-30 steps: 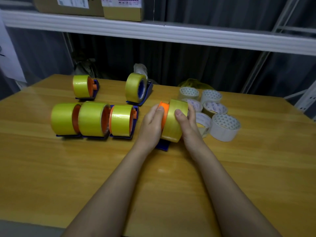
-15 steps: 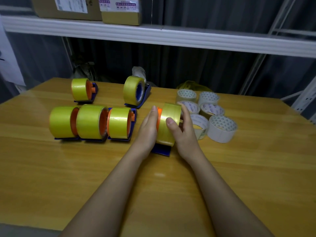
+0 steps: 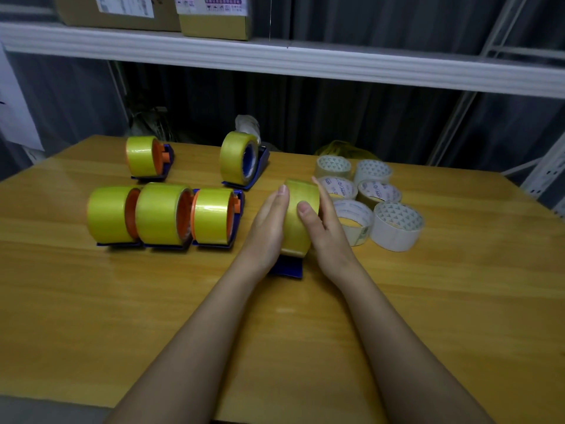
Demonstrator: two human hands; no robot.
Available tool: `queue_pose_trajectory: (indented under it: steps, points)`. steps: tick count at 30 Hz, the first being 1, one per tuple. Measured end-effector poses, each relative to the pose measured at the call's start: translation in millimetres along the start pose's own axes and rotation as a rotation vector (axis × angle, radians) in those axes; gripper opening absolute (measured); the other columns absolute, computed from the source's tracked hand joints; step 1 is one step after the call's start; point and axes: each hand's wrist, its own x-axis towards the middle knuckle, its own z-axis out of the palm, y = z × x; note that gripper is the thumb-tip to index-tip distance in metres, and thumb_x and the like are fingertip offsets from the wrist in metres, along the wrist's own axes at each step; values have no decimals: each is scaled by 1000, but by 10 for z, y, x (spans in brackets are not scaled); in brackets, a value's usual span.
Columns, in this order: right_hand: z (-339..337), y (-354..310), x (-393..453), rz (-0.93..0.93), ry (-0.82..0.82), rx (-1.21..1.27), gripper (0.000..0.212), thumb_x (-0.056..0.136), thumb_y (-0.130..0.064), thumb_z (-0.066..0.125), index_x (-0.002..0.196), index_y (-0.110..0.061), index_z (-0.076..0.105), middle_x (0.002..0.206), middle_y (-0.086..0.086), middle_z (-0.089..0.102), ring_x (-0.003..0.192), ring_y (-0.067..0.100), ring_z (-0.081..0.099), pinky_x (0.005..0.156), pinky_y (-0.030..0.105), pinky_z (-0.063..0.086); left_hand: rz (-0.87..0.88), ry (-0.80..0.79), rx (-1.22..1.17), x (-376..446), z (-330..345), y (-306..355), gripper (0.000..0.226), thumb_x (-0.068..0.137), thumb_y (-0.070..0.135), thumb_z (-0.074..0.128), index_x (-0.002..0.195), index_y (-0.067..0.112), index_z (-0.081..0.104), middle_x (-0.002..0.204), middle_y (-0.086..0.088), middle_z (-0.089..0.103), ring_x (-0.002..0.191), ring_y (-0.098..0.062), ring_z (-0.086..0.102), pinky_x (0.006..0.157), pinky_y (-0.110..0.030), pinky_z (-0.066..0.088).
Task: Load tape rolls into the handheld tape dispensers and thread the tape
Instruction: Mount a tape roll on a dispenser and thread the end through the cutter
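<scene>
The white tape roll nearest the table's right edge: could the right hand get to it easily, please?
Probably yes. The right hand grips the yellow tape roll on the blue dispenser, and the white tape roll stands just to its right on open table, nothing between except a neighbouring white roll.

On the counter (image 3: 122,301), 3 loaded dispensers (image 3: 162,215) stand side by side in a row at the left, with 2 more loaded dispensers (image 3: 241,159) behind them. Right of the row, a tape roll (image 3: 298,221) sits on a dispenser (image 3: 287,266) between the left hand (image 3: 269,228) and right hand (image 3: 327,231). Further right, 6 spare rolls (image 3: 367,200) cluster together. A shelf (image 3: 305,61) carrying boxes (image 3: 214,16) runs behind.
</scene>
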Motion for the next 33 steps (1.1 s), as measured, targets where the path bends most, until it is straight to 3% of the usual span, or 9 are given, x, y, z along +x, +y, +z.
queue_pose_trajectory:
  steps: [3,8,11,13,17,21,24,28,33]
  points:
    - [-71,14,-36,-27,-131,47,80,90,-37,60,152,-32,10,144,-26,29,117,-27,33,86,-1,36,-60,17,-69,32,-49,-1,63,88,60,44,139,23,46,139,15,44,128,-3,40,113,-34,27]
    - [-101,73,-35,-61,-211,-32,100,75,-28,74,147,-53,9,146,-3,30,127,13,48,99,33,50,-153,-50,-262,78,-143,8,40,94,31,37,91,16,74,90,-7,71,87,-22,67,83,-38,50]
    - [-120,63,-41,-80,-192,-32,98,79,-18,77,145,-52,13,138,-19,34,118,-2,51,91,22,51,-114,-85,-229,70,-166,0,44,91,25,33,76,17,74,77,-6,67,76,-21,64,73,-34,49]
    - [-123,54,-57,-81,-173,-24,96,80,-15,76,145,-49,14,132,-27,34,115,-3,51,83,16,50,-64,-52,-180,83,-170,18,39,80,33,41,91,6,67,87,-12,62,85,-29,60,82,-46,48]
    - [-96,17,-70,-46,-146,-21,89,82,-27,71,149,-43,14,128,-32,33,114,-11,49,79,11,48,54,-71,-86,57,-156,10,51,64,43,45,99,9,57,96,-12,52,96,-38,52,94,-55,40]
    - [-41,43,-27,66,-106,48,88,76,-67,57,150,-37,21,132,-19,50,112,-8,55,93,27,52,59,-132,-9,59,-119,26,16,86,19,46,97,19,57,88,10,56,78,9,57,74,-9,44]
    - [-54,75,7,114,-88,13,99,64,-89,47,147,-38,30,136,-6,54,118,12,57,97,43,51,49,-138,3,87,-102,-12,29,81,18,47,108,24,57,89,10,59,79,8,59,71,-8,45]
    - [-75,103,-11,70,-186,29,88,82,-52,65,151,-38,13,142,-10,45,119,-3,52,93,21,49,43,-115,-15,25,-153,-13,38,78,35,43,106,16,60,101,-4,62,102,-27,58,93,-50,45]
    - [-107,103,-39,10,-224,36,96,80,-14,75,146,-46,13,131,-15,43,110,2,59,85,20,51,-72,19,-22,47,-133,43,24,77,39,45,82,17,53,87,-7,52,87,-21,52,83,-39,43]
